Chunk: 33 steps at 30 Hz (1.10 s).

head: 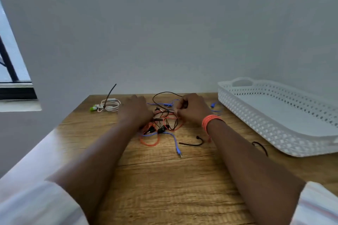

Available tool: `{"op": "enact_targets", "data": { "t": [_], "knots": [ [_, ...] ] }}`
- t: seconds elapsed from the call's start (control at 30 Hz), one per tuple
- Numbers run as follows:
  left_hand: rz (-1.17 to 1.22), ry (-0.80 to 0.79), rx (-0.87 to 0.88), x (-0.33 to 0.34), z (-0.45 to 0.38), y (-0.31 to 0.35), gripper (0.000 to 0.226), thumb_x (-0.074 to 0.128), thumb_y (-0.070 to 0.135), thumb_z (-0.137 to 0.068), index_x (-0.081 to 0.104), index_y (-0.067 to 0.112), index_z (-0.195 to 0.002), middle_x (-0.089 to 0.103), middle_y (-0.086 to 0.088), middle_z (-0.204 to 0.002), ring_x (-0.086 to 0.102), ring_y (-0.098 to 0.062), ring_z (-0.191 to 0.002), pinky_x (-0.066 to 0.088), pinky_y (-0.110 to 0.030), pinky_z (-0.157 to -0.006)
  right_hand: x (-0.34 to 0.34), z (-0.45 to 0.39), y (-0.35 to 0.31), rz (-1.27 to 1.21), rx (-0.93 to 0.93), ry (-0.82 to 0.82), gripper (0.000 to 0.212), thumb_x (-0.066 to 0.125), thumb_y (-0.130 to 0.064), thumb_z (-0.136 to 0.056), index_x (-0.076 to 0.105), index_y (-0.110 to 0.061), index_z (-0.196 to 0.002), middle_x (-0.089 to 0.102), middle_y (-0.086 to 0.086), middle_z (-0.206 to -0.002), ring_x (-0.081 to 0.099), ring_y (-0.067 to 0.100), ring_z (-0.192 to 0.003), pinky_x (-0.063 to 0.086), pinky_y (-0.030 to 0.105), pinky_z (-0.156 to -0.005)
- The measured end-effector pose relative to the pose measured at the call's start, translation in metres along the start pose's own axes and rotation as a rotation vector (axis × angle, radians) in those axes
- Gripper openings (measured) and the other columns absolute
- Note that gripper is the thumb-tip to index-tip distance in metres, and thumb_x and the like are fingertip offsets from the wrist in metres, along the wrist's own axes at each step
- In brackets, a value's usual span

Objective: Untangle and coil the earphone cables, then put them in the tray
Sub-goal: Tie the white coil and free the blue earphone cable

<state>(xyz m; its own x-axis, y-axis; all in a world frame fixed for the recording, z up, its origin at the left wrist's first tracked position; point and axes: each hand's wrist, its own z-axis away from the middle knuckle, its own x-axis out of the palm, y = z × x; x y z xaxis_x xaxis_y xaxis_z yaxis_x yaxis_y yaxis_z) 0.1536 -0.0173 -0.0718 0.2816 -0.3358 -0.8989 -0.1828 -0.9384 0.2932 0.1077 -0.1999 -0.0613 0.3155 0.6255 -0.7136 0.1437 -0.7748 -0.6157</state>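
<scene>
Pinching a strand, right hand works the tangled red, blue and black earphone cables mid wooden worktop; left hand rests flat, grip relaxed. Cables look light, limp, snag-prone: judge best hold near plugs. White perforated plastic tray sits right.

We've got one view only: wide-angle head cam, looking forward and down over the worktop toward the wall. Both forearms run in from the bottom corners, hands mid-frame. Window sits at the left edge, tray far right. Straight lines bow near the edges.
</scene>
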Motion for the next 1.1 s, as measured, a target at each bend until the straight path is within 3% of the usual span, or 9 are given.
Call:
{"op": "enact_targets", "data": {
  "t": [0.07,0.23,0.47,0.57,0.67,0.77,0.83,1.0,1.1],
  "knots": [
    [-0.046,0.049,-0.089,0.001,0.0,-0.006,0.056,0.059,0.045,-0.085,0.053,0.014,-0.131,0.05,-0.013,-0.135,0.047,-0.034,-0.126,0.041,-0.044,-0.099,-0.001,0.0,-0.001,0.017,-0.008,-0.019,0.015,0.071,-0.004,-0.072,0.064,-0.017,-0.069,0.061,-0.008,-0.07,0.061,0.012,-0.072,0.048,0.023,-0.069],
    [0.011,0.089,-0.056,-0.015,0.0,-0.03,0.01,0.063,0.032,-0.086,0.069,0.026,-0.091,0.071,-0.005,-0.108,0.061,-0.029,-0.108,0.043,-0.035,-0.084,0.003,-0.009,-0.004,0.065,-0.074,0.05,0.003,0.068,-0.009,-0.076,0.069,-0.012,-0.076,0.067,0.001,-0.08,0.066,0.018,-0.081,0.056,0.032,-0.074],
    [-0.071,-0.043,0.034,-0.02,0.003,-0.028,0.032,0.062,0.054,-0.086,0.065,0.026,-0.1,0.063,-0.005,-0.119,0.053,-0.028,-0.118,0.04,-0.041,-0.096,-0.004,-0.001,-0.015,0.042,-0.125,0.073,0.005,0.07,-0.012,-0.081,0.069,-0.013,-0.076,0.068,0.001,-0.076,0.065,0.016,-0.073,0.047,0.023,-0.062],
    [0.084,-0.175,0.048,-0.023,0.003,-0.039,0.027,0.069,0.047,-0.083,0.062,0.022,-0.09,0.068,-0.006,-0.107,0.06,-0.024,-0.1,0.049,-0.034,-0.085,-0.013,0.01,-0.032,0.038,-0.186,-0.025,0.009,0.077,-0.012,-0.075,0.069,-0.01,-0.073,0.065,-0.002,-0.067,0.06,0.008,-0.063,0.042,0.016,-0.056],
    [0.069,-0.19,0.077,-0.032,0.005,-0.038,0.022,0.071,0.044,-0.081,0.06,0.025,-0.078,0.069,-0.002,-0.095,0.062,-0.022,-0.092,0.051,-0.036,-0.083,-0.031,0.022,-0.057,0.108,-0.198,-0.218,0.019,0.08,-0.017,-0.073,0.07,-0.001,-0.072,0.064,0.002,-0.06,0.055,0.01,-0.054,0.046,0.024,-0.057],
    [0.043,-0.166,0.117,-0.034,0.008,-0.033,0.019,0.072,0.042,-0.08,0.063,0.025,-0.08,0.066,0.002,-0.09,0.061,-0.019,-0.088,0.052,-0.036,-0.081,-0.043,0.039,-0.069,0.226,-0.054,-0.522,0.032,0.078,-0.039,-0.076,0.071,-0.008,-0.068,0.068,0.002,-0.059,0.056,0.014,-0.05,0.042,0.022,-0.049],
    [0.043,-0.186,0.14,-0.034,0.012,-0.03,0.015,0.071,0.037,-0.082,0.066,0.023,-0.084,0.067,0.002,-0.09,0.061,-0.017,-0.083,0.049,-0.03,-0.071,-0.039,0.05,-0.066,0.29,0.034,-0.635,0.033,0.079,-0.04,-0.075,0.069,-0.011,-0.065,0.069,0.003,-0.061,0.058,0.015,-0.046,0.044,0.02,-0.046],
    [0.152,-0.169,0.186,-0.039,0.019,-0.03,0.021,0.069,0.037,-0.085,0.059,0.02,-0.079,0.063,0.001,-0.082,0.057,-0.019,-0.079,0.041,-0.029,-0.065,-0.035,0.057,-0.056,0.273,0.046,-0.669,0.048,0.088,-0.045,-0.06,0.072,-0.006,-0.083,0.067,0.0,-0.061,0.058,0.017,-0.053,0.054,0.031,-0.057],
    [0.306,-0.124,0.23,-0.049,0.031,-0.025,0.026,0.064,0.036,-0.09,0.055,0.015,-0.077,0.056,0.002,-0.074,0.053,-0.019,-0.076,0.035,-0.029,-0.061,-0.038,0.055,-0.053,0.269,-0.06,-0.661,0.024,0.085,-0.033,-0.069,0.074,-0.013,-0.078,0.065,-0.009,-0.056,0.055,0.005,-0.051,0.046,0.02,-0.054]
  ]
}}
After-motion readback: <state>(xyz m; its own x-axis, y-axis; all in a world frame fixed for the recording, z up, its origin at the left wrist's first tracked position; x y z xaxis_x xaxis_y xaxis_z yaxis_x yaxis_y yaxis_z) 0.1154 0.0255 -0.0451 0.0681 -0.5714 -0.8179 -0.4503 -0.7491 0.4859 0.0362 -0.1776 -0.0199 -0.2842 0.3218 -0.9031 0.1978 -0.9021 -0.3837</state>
